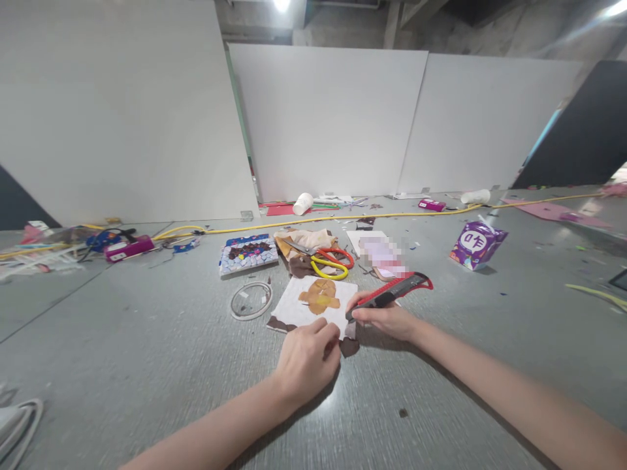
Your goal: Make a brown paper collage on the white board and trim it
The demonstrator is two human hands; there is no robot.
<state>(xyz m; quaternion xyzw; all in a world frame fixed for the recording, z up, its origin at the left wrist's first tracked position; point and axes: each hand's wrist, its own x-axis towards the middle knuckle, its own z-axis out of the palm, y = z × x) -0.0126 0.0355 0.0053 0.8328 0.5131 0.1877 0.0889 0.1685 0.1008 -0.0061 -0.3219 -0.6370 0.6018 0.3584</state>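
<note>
A white square panel [289, 307] lies before me, with a tan and yellow shape [319, 297] on it and dark brown pieces along its near edge. My right hand [389, 320] grips a red and black utility knife [392, 292] at the panel's right side, its front end low beside the panel. Over the near edge rests my left hand [309, 359], fingers curled together; whatever is between them is hidden. A brown scrap [349, 347] sits just right of that hand. Scissors with red and yellow handles [330, 262] lie behind the panel on brown and tan cloth [298, 264].
A blue and white mosaic-like panel [249, 253] and a coiled white cable [251, 301] lie to the left. Behind the knife is a blurred phone-like object [382, 253]. A purple pouch [477, 245] stands at right. A yellow cord [313, 222] runs across the back, near a white cup [302, 204].
</note>
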